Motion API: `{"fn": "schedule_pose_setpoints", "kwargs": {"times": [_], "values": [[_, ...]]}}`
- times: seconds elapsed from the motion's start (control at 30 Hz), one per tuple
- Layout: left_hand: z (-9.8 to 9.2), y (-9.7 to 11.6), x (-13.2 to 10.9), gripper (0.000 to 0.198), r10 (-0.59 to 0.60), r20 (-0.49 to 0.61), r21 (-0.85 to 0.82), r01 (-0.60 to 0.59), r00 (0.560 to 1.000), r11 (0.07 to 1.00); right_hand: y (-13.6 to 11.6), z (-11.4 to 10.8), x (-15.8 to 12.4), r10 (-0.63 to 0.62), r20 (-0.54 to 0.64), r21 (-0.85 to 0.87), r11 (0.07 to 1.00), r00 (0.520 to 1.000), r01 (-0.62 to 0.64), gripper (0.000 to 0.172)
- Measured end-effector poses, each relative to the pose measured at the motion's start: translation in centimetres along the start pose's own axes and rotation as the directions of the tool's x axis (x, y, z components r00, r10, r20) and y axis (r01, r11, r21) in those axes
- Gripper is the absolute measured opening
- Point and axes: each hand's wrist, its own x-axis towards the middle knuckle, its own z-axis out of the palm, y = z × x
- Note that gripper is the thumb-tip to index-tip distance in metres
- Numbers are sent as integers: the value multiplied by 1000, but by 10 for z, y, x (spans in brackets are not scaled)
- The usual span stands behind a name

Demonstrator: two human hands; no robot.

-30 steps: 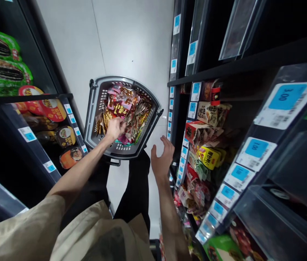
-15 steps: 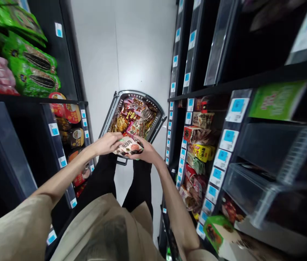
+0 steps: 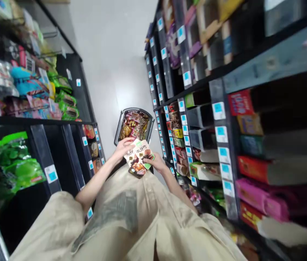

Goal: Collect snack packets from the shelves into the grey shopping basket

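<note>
Two white-and-brown snack packets [image 3: 136,162] with dark print are held up in front of my shirt, overlapping like a fan. My left hand [image 3: 124,148] grips them at their upper left, and my right hand [image 3: 156,161] pinches the right one, its thumb on the front. Just beyond the packets, a dark grey shopping basket [image 3: 118,127] stands on the floor. Inside it lie several snack bags [image 3: 135,121] in brown, gold and pink wrappers. The packets and my hands cover the basket's near side.
Black shelves line both sides of a narrow aisle with a pale floor [image 3: 110,65]. Green bags [image 3: 20,161] sit on the left shelf. At right are boxes, a pink package [image 3: 262,197] and clear bins behind price tags [image 3: 220,134].
My hands have brought the packets up from the basket's near edge towards my body, and two now show fanned apart. The view has risen, so the basket looks smaller.
</note>
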Motion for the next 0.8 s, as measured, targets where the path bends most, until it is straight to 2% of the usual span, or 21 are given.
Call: {"fn": "schedule_pose_setpoints", "kwargs": {"times": [0.07,0.17,0.27,0.37,0.47,0.63,0.73,0.8], "values": [[-2,-1,-25,67,-20,9,-6,20,1000,1000,3,15,-29,-47,-18,15,999,999,47,53],[-15,10,-51,54,34,87,165,-48,996,985,15,44,-62,-135,-34,52,989,990,137,54],[-24,32,-65,47,119,188,333,-177,975,926,29,72,-81,-229,-57,116,965,972,234,59],[-21,52,-75,45,136,260,383,-232,956,894,35,89,-89,-302,-103,173,933,948,316,60],[-18,57,-84,48,107,285,352,-208,953,913,34,91,-94,-363,-130,190,904,923,383,58],[-27,43,-100,60,79,361,282,-189,929,940,29,83,-101,-370,-166,175,901,914,397,58],[-32,37,-106,60,159,428,270,-294,890,917,31,82,-106,-367,-189,197,895,911,401,60],[-30,36,-106,57,242,468,321,-419,850,849,32,83,-108,-388,-215,207,879,896,430,62]]}}
